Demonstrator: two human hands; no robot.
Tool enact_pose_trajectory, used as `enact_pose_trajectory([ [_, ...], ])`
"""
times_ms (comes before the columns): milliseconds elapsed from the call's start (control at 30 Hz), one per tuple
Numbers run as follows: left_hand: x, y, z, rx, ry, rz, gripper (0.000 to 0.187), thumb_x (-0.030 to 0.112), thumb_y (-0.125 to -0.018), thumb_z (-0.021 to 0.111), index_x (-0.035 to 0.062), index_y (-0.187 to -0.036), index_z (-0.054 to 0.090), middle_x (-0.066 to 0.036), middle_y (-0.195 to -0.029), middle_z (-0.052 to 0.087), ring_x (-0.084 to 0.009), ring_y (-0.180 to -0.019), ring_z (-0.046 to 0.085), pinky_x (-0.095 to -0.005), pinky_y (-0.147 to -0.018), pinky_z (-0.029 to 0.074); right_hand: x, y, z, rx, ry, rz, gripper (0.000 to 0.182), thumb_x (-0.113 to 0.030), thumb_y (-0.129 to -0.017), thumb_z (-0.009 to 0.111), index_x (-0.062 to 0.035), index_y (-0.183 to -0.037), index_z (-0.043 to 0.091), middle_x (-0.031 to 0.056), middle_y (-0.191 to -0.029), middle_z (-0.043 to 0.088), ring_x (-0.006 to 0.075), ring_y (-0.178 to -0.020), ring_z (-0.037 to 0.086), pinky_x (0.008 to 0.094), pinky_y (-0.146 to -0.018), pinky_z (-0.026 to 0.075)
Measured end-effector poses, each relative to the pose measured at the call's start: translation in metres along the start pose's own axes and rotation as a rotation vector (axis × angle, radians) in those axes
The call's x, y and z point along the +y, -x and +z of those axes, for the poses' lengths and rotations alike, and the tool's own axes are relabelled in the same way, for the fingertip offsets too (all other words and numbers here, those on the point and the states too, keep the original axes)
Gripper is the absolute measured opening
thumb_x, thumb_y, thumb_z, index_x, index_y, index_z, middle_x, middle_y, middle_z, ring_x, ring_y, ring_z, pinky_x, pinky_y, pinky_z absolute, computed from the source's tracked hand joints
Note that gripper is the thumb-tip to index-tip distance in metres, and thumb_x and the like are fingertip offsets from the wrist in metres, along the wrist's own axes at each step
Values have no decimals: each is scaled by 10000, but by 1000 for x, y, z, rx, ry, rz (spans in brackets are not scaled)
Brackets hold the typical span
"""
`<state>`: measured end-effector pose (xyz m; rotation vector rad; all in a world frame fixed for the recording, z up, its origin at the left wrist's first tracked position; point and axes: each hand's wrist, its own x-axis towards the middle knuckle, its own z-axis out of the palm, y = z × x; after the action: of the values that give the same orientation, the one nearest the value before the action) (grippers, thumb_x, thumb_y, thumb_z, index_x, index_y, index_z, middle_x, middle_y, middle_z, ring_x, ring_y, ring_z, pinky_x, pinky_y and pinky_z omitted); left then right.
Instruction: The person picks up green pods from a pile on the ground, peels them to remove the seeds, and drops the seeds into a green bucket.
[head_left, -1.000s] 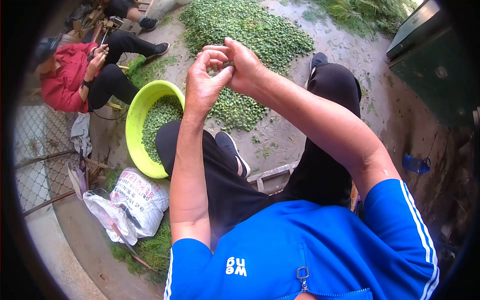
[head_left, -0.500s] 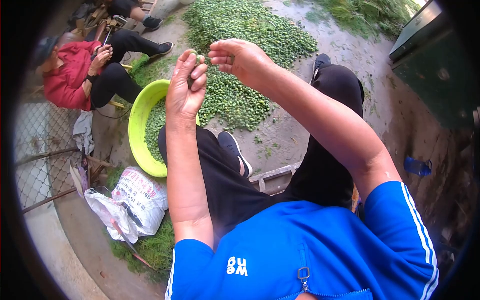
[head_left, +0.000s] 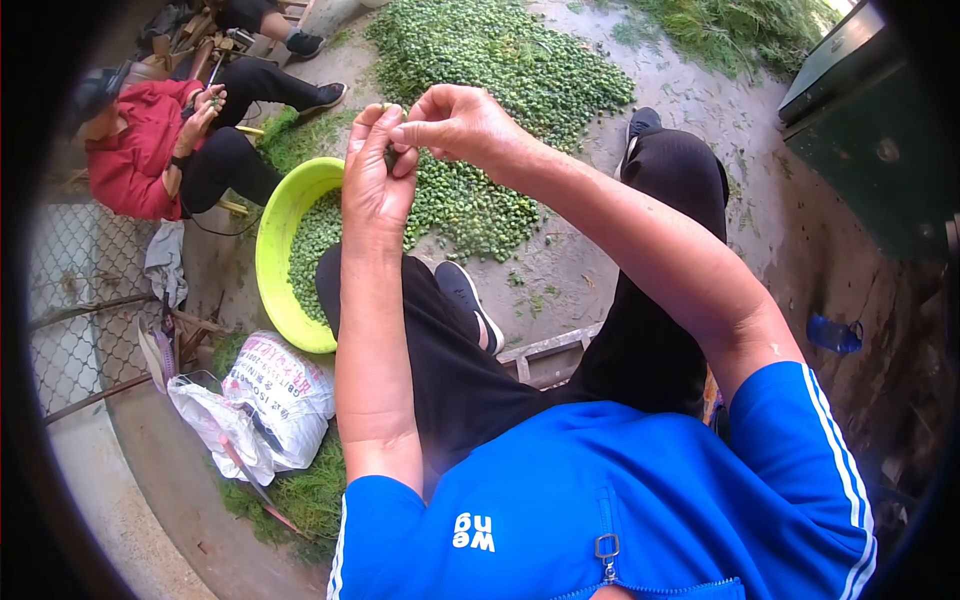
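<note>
My left hand (head_left: 380, 165) is raised above the yellow-green basin (head_left: 277, 215), its fingers curled round small green fruits that show only in part between the fingertips. My right hand (head_left: 450, 125) meets it from the right, thumb and forefinger pinched together at the left fingertips; whatever sits in that pinch is too small to make out. Small green fruits (head_left: 322, 235) lie in the basin, beside my left knee. Beyond both hands a large heap of green fruits (head_left: 480, 60) spreads over the ground.
A person in red (head_left: 140, 150) sits at the upper left; another person's leg shows behind. A white printed sack (head_left: 285, 400) lies on green sprigs (head_left: 315, 500) at lower left. A dark green cabinet (head_left: 880, 150) and a blue plastic object (head_left: 835, 334) are at right.
My right hand has moved left and closed from spread fingers into a pinch at the left fingertips. My left hand has shifted slightly right and down.
</note>
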<state>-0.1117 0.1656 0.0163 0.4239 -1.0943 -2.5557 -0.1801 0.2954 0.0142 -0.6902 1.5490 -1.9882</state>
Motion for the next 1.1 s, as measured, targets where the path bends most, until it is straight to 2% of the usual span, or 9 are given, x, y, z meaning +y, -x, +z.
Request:
enact_pose_trajectory([
  [67, -2, 1, 0, 13, -12, -1, 220, -11, -831, 653, 123, -952, 527, 4, -778, 541, -71, -598, 484, -172, -409, 305, 6, -2, 0, 27, 121, -41, 232, -202, -773, 733, -8, -837, 624, 37, -715, 623, 102, -629, 571, 257, -565, 475],
  [200, -1, 2, 0, 0, -53, 1, 228, -8, -826, 660, 134, -946, 528, 1, -770, 553, -66, -613, 501, -169, -408, 310, 12, -6, -2, 56, 76, 12, 227, -200, -759, 739, -14, -829, 629, 48, -715, 632, 94, -631, 576, 260, -564, 479],
  [267, -2, 2, 0, 0, -53, 13, 227, -5, -826, 662, 138, -941, 529, 3, -766, 555, -65, -606, 502, -170, -405, 310, 11, -5, -4, -5, 22, 68, 244, -227, -802, 722, -31, -905, 618, 10, -751, 609, 62, -648, 521, 227, -594, 442],
  [400, -2, 0, -4, -3, -50, 22, 224, 4, -822, 670, 147, -923, 530, 12, -739, 555, -67, -575, 501, -172, -397, 310, 2, 0, -2, -9, 67, 74, 231, -210, -806, 712, -22, -900, 617, 14, -753, 616, 59, -655, 527, 231, -601, 451],
  [500, -4, -1, -3, 39, -55, 11, 225, 2, -816, 675, 147, -911, 531, 15, -723, 552, -70, -556, 497, -174, -394, 311, 9, -3, -2, -6, 114, 21, 230, -209, -803, 707, -19, -896, 616, 16, -762, 625, 66, -656, 531, 233, -607, 455],
  [567, -5, 0, -1, 43, -66, 11, 226, -1, -813, 675, 147, -905, 531, 14, -730, 554, -70, -561, 498, -177, -394, 311, 13, -5, -2, 33, 132, -47, 246, -225, -769, 732, -9, -840, 638, 47, -729, 657, 90, -637, 596, 249, -585, 496],
  [700, -4, 2, 3, 83, -47, 7, 226, -12, -807, 671, 148, -884, 531, 19, -743, 553, -71, -572, 504, -182, -394, 311, 10, -5, -3, 43, 168, 3, 243, -213, -752, 746, -9, -832, 642, 46, -740, 663, 92, -642, 602, 252, -597, 504],
  [800, -3, -1, -4, 66, 24, -42, 220, -12, -811, 663, 148, -871, 525, 23, -743, 546, -74, -576, 506, -187, -396, 316, 9, -3, -2, 20, 81, 27, 228, -205, -735, 750, -19, -822, 650, 50, -749, 667, 93, -667, 612, 256, -607, 507],
  [1100, -10, 3, 4, 59, -69, 13, 210, 8, -822, 664, 150, -862, 514, 25, -735, 539, -65, -583, 500, -177, -409, 319, 6, -1, -2, 96, 346, -74, 258, -253, -721, 730, -22, -812, 663, 99, -755, 671, 162, -718, 642, 317, -673, 511],
])
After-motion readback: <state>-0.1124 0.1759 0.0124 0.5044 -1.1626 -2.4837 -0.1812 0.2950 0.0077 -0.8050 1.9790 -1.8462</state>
